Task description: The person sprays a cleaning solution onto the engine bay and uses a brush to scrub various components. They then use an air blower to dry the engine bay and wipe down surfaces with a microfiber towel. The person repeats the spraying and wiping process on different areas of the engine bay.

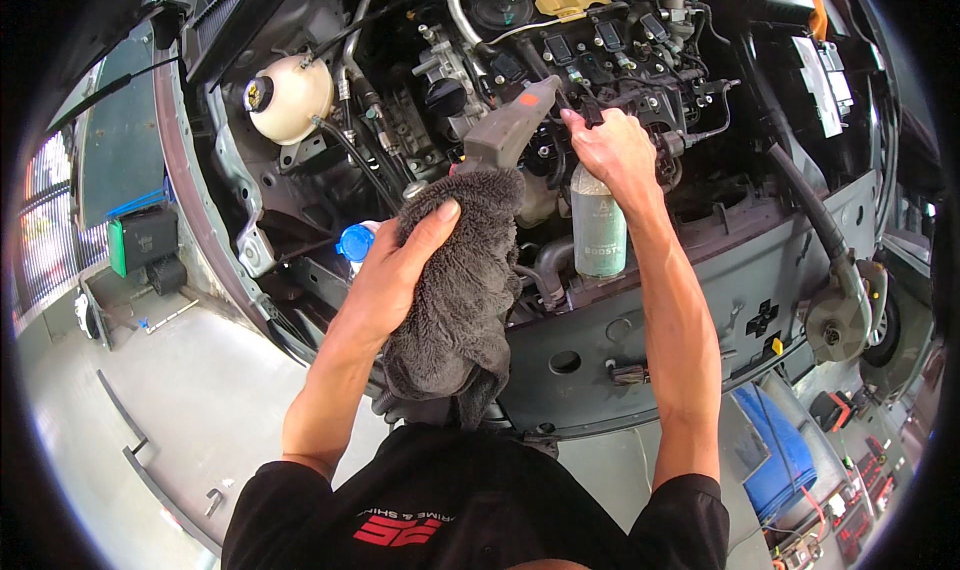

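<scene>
My left hand point(388, 278) is closed on a thick, dark grey microfibre towel point(460, 280), thumb on top. Out of the towel's far end sticks a grey plastic duct-like piece point(505, 135) with an orange mark. Whether the towel wraps it or lies against it, I cannot tell. My right hand point(617, 158) grips the neck of a clear spray bottle point(600, 232) with a pale green label, held upright just right of the plastic piece. Its dark spray head is mostly behind my fingers. Both hands are over the front of an open engine bay point(640, 90).
A white coolant tank point(292, 100) with a black cap sits at the left of the bay. A blue cap point(355, 242) shows beside my left hand. Across the front runs a grey panel point(680, 310). A blue cloth or mat point(775, 450) and several tools lie at the lower right.
</scene>
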`<action>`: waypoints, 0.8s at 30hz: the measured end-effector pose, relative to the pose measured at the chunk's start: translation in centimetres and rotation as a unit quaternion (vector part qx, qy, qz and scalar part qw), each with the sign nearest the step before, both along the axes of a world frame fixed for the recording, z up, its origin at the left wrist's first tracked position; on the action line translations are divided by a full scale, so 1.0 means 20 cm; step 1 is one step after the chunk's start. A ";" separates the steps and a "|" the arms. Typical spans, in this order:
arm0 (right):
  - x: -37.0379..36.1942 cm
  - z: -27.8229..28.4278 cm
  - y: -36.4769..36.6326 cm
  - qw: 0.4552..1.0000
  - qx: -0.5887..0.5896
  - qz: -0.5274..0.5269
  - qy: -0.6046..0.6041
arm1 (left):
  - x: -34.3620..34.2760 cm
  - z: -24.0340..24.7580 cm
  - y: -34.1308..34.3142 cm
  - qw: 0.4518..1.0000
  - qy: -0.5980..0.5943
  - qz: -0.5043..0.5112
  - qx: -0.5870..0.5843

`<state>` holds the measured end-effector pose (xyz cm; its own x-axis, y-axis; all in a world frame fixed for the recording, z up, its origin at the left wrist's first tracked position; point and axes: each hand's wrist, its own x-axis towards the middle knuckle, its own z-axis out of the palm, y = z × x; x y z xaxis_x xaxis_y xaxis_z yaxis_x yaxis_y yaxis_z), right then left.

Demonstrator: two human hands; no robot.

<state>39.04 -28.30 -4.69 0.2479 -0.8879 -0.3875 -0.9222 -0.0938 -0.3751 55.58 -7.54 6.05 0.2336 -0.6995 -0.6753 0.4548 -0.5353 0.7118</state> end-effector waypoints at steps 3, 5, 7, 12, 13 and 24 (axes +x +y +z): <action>-0.03 -0.04 0.00 0.999 -0.004 0.008 -0.034 | -0.01 0.01 -0.01 1.000 0.015 -0.006 -0.002; -0.04 -0.03 0.01 1.000 0.000 0.009 -0.024 | -0.03 0.01 -0.01 1.000 0.013 -0.004 0.000; -0.03 0.02 0.02 1.000 -0.001 0.001 -0.011 | -0.04 -0.01 0.00 1.000 -0.007 0.002 0.004; -0.09 0.22 0.04 0.997 -0.044 -0.061 -0.031 | -0.08 0.00 -0.09 0.998 -0.056 -0.005 0.015; -0.13 0.31 0.08 0.991 -0.058 -0.081 -0.093 | -0.08 0.00 -0.11 0.997 -0.070 -0.006 0.018; -0.69 0.82 0.48 0.898 -0.169 -0.161 -0.373 | -0.12 -0.18 -0.24 0.996 -0.015 -0.064 -0.055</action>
<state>25.16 -18.71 11.65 0.0372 -0.9957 0.0845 -0.4254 -0.0923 -0.9003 53.12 -12.31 2.45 0.1564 -0.7940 -0.5874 0.3647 -0.5063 0.7815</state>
